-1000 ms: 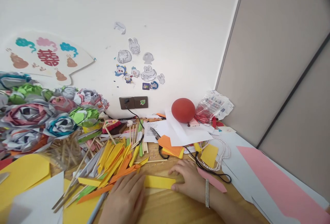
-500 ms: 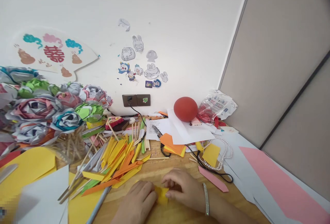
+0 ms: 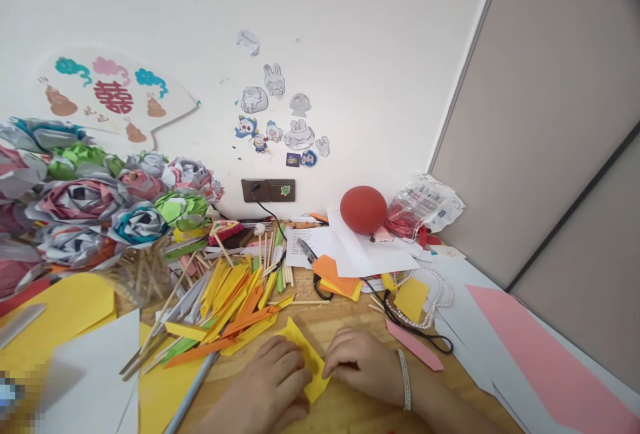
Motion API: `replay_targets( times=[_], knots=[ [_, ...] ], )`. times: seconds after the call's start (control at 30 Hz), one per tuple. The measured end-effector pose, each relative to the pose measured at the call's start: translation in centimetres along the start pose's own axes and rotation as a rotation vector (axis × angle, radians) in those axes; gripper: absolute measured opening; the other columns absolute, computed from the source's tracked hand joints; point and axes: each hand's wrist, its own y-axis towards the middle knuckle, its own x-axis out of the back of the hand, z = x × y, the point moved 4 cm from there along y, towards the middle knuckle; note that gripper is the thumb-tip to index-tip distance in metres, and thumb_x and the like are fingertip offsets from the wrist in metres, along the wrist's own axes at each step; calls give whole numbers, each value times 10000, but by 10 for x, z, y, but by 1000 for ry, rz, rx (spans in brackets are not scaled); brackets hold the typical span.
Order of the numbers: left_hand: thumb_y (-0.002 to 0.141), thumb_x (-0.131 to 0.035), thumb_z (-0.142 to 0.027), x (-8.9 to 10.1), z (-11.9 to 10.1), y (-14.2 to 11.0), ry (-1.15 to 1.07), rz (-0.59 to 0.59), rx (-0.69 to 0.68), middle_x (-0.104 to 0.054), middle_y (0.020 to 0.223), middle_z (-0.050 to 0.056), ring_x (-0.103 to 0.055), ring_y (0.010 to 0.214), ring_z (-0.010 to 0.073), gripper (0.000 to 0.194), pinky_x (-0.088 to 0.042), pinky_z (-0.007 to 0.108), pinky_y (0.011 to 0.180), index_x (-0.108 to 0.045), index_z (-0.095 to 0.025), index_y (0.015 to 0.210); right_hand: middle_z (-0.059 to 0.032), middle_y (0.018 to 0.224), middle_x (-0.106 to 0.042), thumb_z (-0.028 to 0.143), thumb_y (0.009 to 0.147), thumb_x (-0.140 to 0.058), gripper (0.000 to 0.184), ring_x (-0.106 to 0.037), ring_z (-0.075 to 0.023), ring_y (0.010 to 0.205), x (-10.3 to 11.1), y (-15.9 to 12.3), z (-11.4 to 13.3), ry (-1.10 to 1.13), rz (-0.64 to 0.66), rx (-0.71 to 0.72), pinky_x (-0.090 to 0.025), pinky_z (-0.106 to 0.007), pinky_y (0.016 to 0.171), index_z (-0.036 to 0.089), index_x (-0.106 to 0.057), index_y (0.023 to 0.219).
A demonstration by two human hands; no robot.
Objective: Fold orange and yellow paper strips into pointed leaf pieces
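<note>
Between my hands a piece of yellow paper (image 3: 309,355) lies slanted low over the wooden table, its creased upper end showing. My left hand (image 3: 277,377) covers the paper's left side, with the fingers bent against it and the thumb below. At its right edge, my right hand (image 3: 353,364) pinches the paper between thumb and curled fingers; a sparkling bracelet (image 3: 404,379) circles that wrist. Just beyond my left hand is a heap of folded yellow and orange paper strips (image 3: 235,297). A pink paper strip (image 3: 415,345) rests near my right hand.
Folded paper flowers (image 3: 83,201) crowd the left side. Scissors (image 3: 306,251), orange paper pieces (image 3: 336,276), a red balloon (image 3: 363,210) and a pearl string (image 3: 440,287) lie toward the wall. White sheets (image 3: 95,374) and larger pink paper (image 3: 540,347) flank my arms.
The yellow paper, flat as a horizontal strip at first, has been turned and now slants between my hands. My hands came closer together, and the view shifted slightly left.
</note>
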Motion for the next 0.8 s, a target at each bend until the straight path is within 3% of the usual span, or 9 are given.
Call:
replay_targets(
  times=[0.17,0.4,0.57,0.7,0.8],
  knots=[
    [914,-461,-255,1,0,0,-25,-37,-12,-639,824,14,-587,805,177,116,-477,318,810,-568,-234,954,-6,764,-711,152,819,-570,168,-624,-144,739,1,2,3,34,37,-119,-469,-249,740,214,-721,781],
    [974,-282,-159,4,-1,2,39,-78,-40,-629,777,11,-585,790,152,317,-468,297,814,-554,-209,820,0,736,-693,157,785,-629,129,-610,-139,694,-1,2,2,54,-17,-239,-456,-235,677,225,-728,833],
    [951,-343,-141,4,-2,1,-39,-9,-18,-648,866,-19,-589,833,125,263,-415,297,944,-576,-241,880,-4,785,-678,195,780,-672,77,-591,-151,781,5,3,5,4,45,-138,-435,-259,761,217,-718,837],
    [907,-412,-114,3,-1,1,-109,39,-8,-655,931,-21,-590,899,121,219,-403,278,967,-587,-243,883,-27,937,-635,212,770,-686,200,-564,-159,873,7,2,13,-70,77,-16,-417,-272,805,236,-695,968],
    [890,-432,-87,4,-1,3,-128,85,-4,-653,1005,-16,-581,956,121,214,-399,273,973,-582,-237,924,-20,893,-618,227,797,-655,94,-549,-154,851,4,1,15,-116,92,33,-415,-269,788,238,-697,880]
  ],
)
